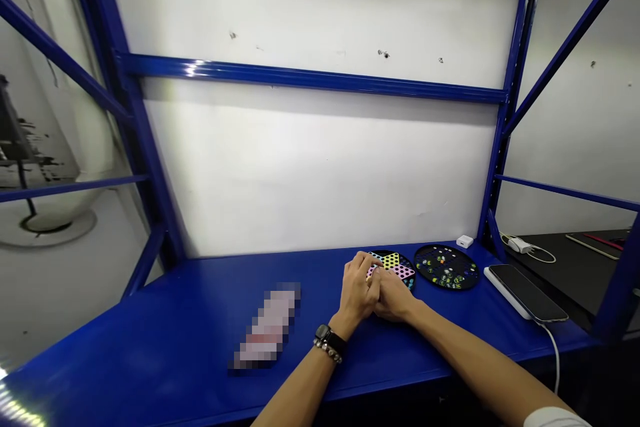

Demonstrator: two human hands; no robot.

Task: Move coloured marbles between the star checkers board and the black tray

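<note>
From where I stand, the two hands are pressed together above the blue steel surface (150, 340), fingers curled and folded over one another. The left hand (356, 290), with a black wristwatch (324, 333) and a beaded bracelet (327, 351) on its wrist, lies over the near edge of a round black Chinese checkers board (397, 265). The right hand (395, 300) is clasped against it. Both look closed, though I cannot tell whether anything small sits between the palms.

That board lies flat toward the back of the surface, its coloured star printed in yellow, pink and blue. The hands cover much of it, so I cannot make out which way the star's points face. It is round, so it has no long axis. I can see no marbles on its visible part.

Just to its right, nearly touching, lies a second round black board (446, 267). Its glass marbles (447, 273) are scattered across the middle, not set out in any order I can see. So the marbles are gathered there, and the star board looks unfilled.

Further right, a smartphone (525, 292) rests on a white power bank (500, 287). To the left, a pixelated object (265, 327) lies angled across the surface.
</note>
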